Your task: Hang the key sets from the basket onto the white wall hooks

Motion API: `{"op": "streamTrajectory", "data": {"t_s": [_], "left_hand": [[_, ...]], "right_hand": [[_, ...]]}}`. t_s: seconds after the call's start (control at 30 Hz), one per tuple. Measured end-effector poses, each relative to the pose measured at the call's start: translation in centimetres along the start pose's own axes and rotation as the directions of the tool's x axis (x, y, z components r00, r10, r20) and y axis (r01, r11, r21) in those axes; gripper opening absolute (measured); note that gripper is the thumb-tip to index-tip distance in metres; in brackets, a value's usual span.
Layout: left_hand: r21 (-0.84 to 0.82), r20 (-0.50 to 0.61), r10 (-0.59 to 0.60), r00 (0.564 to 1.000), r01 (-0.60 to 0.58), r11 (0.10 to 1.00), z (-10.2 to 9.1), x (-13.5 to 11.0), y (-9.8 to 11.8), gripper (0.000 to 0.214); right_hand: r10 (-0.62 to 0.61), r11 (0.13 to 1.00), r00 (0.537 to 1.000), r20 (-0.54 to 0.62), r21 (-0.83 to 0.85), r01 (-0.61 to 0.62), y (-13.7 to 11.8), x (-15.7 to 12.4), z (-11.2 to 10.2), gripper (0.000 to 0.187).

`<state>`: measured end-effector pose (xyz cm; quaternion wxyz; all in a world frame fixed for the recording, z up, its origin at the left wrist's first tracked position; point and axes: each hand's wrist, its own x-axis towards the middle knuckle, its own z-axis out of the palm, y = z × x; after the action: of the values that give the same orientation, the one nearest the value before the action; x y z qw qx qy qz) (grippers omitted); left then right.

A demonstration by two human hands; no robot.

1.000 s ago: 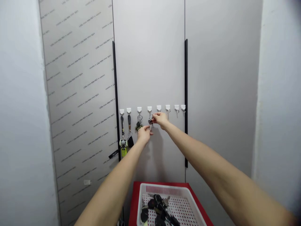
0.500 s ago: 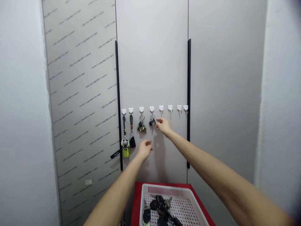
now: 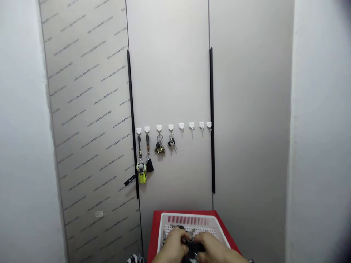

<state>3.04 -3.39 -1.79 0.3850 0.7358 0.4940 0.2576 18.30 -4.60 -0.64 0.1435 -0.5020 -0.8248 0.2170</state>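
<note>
A row of white hooks (image 3: 181, 126) is stuck on a grey cabinet door. The left several hooks carry keys: a yellow-green fob set (image 3: 142, 171), a black fob (image 3: 149, 165), a brass bunch (image 3: 159, 148) and a key bunch (image 3: 172, 142) on the fourth hook. Both my hands are down in the white basket (image 3: 192, 220) at the bottom edge. My left hand (image 3: 174, 244) and my right hand (image 3: 212, 246) are curled around dark keys (image 3: 192, 247) lying in it. The fingertips are partly hidden.
The basket rests on a red surface (image 3: 154, 233). Black vertical handles (image 3: 211, 120) run down the cabinet doors. The left panel (image 3: 90, 109) wears printed protective film. White walls close in on both sides. Several hooks to the right hang bare.
Both hands left the fourth hook, leaving the key bunch hanging there, and dropped down into the basket onto the keys. The view shifted slightly.
</note>
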Motion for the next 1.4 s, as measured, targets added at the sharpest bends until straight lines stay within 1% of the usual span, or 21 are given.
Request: {"op": "streamTrajectory", "data": {"t_s": [0.1, 0.2, 0.27, 0.33, 0.43, 0.47, 0.53, 0.6, 0.67, 0.7, 0.77, 0.8, 0.9, 0.97, 1.07, 1.13, 1.2, 1.27, 1.3, 1.33, 1.4], "left_hand": [[-0.019, -0.09, -0.067, 0.994, 0.066, 0.998, 0.2, 0.3, -0.4, 0.024], [-0.093, -0.119, -0.05, 0.992, 0.039, 0.995, 0.4, 0.4, -1.2, 0.015], [-0.174, -0.122, -0.048, 0.991, 0.026, 0.984, 0.4, 0.3, -1.5, 0.013], [-0.277, -0.129, -0.02, 0.991, -0.017, 0.961, 0.3, 0.3, -1.6, 0.02], [-0.432, -0.179, 0.018, 0.984, -0.094, 0.897, 0.1, 0.5, -1.6, 0.047], [-0.486, -0.182, -0.01, 0.983, -0.081, 0.87, 0.1, 0.7, -1.5, 0.058], [-0.605, -0.137, -0.116, 0.984, 0.01, 0.796, 0.0, 0.9, -1.3, 0.076], [-0.73, -0.072, -0.198, 0.978, 0.083, 0.678, -0.2, 1.0, -0.9, 0.083], [-0.837, -0.048, -0.205, 0.978, 0.073, 0.542, -0.3, 0.8, -0.2, 0.081], [-0.875, -0.047, -0.191, 0.98, 0.052, 0.482, -0.4, 0.6, 0.2, 0.077], [-0.908, -0.037, -0.154, 0.987, 0.031, 0.418, -0.6, 0.3, 1.2, 0.066], [-0.903, -0.017, -0.14, 0.99, 0.044, 0.427, -0.7, 0.3, 1.6, 0.059], [-0.842, 0.019, -0.152, 0.988, 0.098, 0.531, -0.9, 0.3, 2.5, 0.044], [-0.792, -0.045, -0.192, 0.98, 0.082, 0.604, -1.0, 0.5, 2.9, 0.043], [-0.656, -0.229, -0.199, 0.953, 0.0, 0.755, -1.2, 0.7, 3.4, 0.044], [-0.522, -0.322, -0.162, 0.933, -0.032, 0.852, -1.7, 0.7, 3.8, 0.036], [-0.442, -0.371, -0.119, 0.921, -0.062, 0.895, -2.5, 0.7, 4.3, 0.023], [-0.43, -0.366, -0.086, 0.927, -0.086, 0.899, -3.5, 0.8, 4.9, 0.013], [-0.425, -0.352, -0.063, 0.934, -0.099, 0.9, -4.0, 0.8, 5.3, 0.01], [-0.411, -0.333, -0.037, 0.942, -0.11, 0.905, -4.5, 0.8, 5.8, 0.007], [-0.361, -0.295, 0.017, 0.955, -0.128, 0.924, -5.6, 0.9, 6.8, 0.004]], "right_hand": [[0.007, 0.997, 1.0, -0.005, 0.078, -0.007, 0.3, -0.1, 0.2, 0.021], [0.038, 0.977, 0.997, 0.069, 0.206, -0.051, 0.0, -0.4, 0.2, 0.019], [0.071, 0.952, 0.996, 0.053, 0.294, -0.083, -0.3, -0.4, 0.0, 0.017], [0.104, 0.908, 0.995, 0.011, 0.408, -0.099, -0.8, -0.1, -0.1, 0.014], [0.168, 0.766, 0.986, -0.005, 0.63, -0.128, -1.8, 0.6, -0.6, 0.014], [0.191, 0.712, 0.982, -0.007, 0.69, -0.133, -2.1, 0.9, -0.8, 0.014], [0.224, 0.607, 0.974, -0.025, 0.785, -0.12, -2.9, 1.2, -1.3, 0.015], [0.255, 0.499, 0.966, -0.051, 0.863, -0.086, -3.6, 1.3, -1.7, 0.017], [0.285, 0.4, 0.955, -0.083, 0.916, -0.04, -4.4, 1.4, -2.0, 0.019], [0.298, 0.372, 0.949, -0.105, 0.928, -0.015, -4.7, 1.5, -2.1, 0.02], [0.317, 0.381, 0.936, -0.154, 0.924, 0.024, -5.2, 1.6, -2.2, 0.02], [0.315, 0.41, 0.932, -0.178, 0.911, 0.036, -5.3, 1.7, -2.2, 0.02], [0.285, 0.516, 0.937, -0.203, 0.856, 0.028, -5.2, 2.0, -2.2, 0.019], [0.288, 0.549, 0.935, -0.209, 0.836, 0.018, -5.0, 2.1, -2.2, 0.018], [0.318, 0.551, 0.907, -0.277, 0.832, 0.061, -4.9, 2.3, -2.4, 0.018], [0.334, 0.525, 0.897, -0.288, 0.848, 0.077, -5.0, 2.5, -2.6, 0.019], [0.342, 0.487, 0.903, -0.259, 0.871, 0.065, -5.1, 2.6, -2.9, 0.021], [0.353, 0.475, 0.906, -0.232, 0.879, 0.04, -5.1, 2.5, -3.3, 0.021], [0.366, 0.494, 0.903, -0.226, 0.87, 0.018, -5.0, 2.5, -3.5, 0.021], [0.377, 0.537, 0.892, -0.248, 0.844, 0.007, -4.8, 2.4, -3.8, 0.021], [0.357, 0.681, 0.851, -0.385, 0.731, 0.045, -4.5, 2.2, -4.5, 0.022]]}}
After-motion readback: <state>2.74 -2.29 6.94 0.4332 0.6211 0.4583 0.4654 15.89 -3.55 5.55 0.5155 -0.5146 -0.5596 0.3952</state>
